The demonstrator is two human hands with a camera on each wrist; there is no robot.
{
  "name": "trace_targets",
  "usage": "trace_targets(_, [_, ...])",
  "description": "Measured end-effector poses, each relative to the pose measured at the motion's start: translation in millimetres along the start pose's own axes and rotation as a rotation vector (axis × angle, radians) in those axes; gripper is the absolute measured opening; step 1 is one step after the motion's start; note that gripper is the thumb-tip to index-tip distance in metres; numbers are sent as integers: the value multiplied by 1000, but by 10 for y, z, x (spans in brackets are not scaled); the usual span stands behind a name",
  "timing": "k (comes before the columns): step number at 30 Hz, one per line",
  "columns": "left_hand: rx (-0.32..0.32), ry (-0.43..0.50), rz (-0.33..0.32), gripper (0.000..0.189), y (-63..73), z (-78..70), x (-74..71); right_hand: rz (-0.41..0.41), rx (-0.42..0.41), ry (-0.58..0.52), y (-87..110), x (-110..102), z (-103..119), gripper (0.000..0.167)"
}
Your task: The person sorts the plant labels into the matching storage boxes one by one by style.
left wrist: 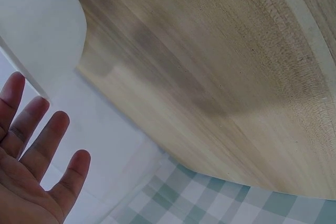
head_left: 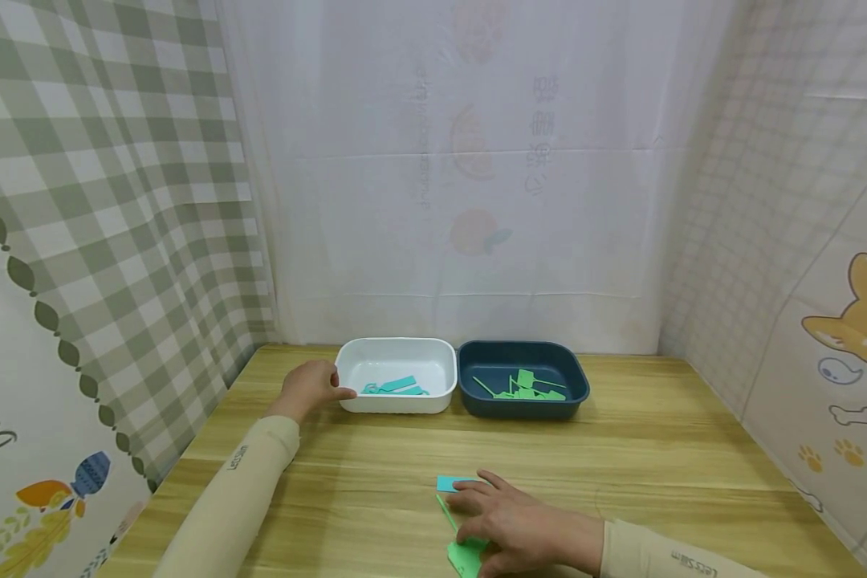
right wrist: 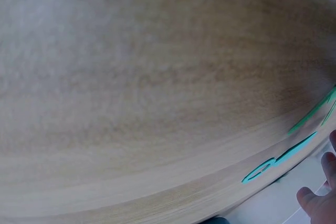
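Note:
My left hand [head_left: 313,390] is at the left end of a white plastic bin [head_left: 397,406], a finger reaching over its front rim. Its fingers look nearly straight beside the bin in the left wrist view. Several turquoise flat tags [head_left: 403,384] lie inside the bin. My right hand [head_left: 513,522] hovers low over the table, or touches what lies there, with loosely bent fingers. Beneath it lie a green tag [head_left: 466,558] with a thin strip and a turquoise tag [head_left: 448,483]; the right wrist view shows the turquoise one's looped end [right wrist: 258,170]. My palm partly hides them.
A dark blue bin [head_left: 523,409] stands right against the white one, with several green tags [head_left: 526,392] inside. Both bins stand at the back of the wooden table [head_left: 657,449]. A white curtain [head_left: 433,201] hangs behind, and checked cloth [head_left: 166,160] walls the left side.

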State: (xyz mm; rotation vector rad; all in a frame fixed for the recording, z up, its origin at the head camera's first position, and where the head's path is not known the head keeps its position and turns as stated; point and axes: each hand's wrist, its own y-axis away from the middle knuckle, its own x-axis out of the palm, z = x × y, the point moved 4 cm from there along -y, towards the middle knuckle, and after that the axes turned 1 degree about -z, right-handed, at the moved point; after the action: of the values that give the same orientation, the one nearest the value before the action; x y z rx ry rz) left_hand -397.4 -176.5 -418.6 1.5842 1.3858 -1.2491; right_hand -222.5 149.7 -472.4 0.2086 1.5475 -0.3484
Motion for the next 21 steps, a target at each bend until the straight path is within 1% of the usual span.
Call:
trace_targets(6, [-1, -5, -1, 40, -2, -2, 1, -7, 24, -21, -11, 16, -9, 36])
trace_targets(11, [3, 4, -6, 39, 6, -5, -2, -24, 42, -36, -24, 4, -20, 36])
trace_targets(21, [7, 2, -24, 39, -3, 5, -5, -51, 86, -2, -13, -31, -78, 35])
